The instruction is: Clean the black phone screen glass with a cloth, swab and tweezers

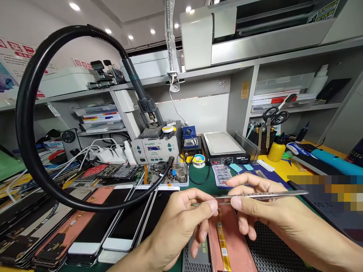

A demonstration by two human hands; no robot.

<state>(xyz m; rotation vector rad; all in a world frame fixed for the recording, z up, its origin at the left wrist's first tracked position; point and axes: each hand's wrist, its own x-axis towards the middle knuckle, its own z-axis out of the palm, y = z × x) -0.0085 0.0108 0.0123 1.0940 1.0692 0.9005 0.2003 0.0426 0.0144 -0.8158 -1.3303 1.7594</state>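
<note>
Metal tweezers (266,195) lie nearly level between thumb and fingers of my right hand (263,204), their rear end pointing right. My left hand (185,215) pinches at the tweezers' left end; whether it holds the tip or a small part there is too small to tell. Beneath both hands is a salmon-coloured phone screen back (234,241) with a gold flex cable (222,241) running down it. It rests on a black perforated mat (275,245).
Phones and screens (96,223) lie in rows at the left. A black hose (25,113) loops from the hot-air station (155,149). Behind stand a solder spool (198,160), a heating plate (222,143), a parts tray (181,175) and a yellow bottle (276,149).
</note>
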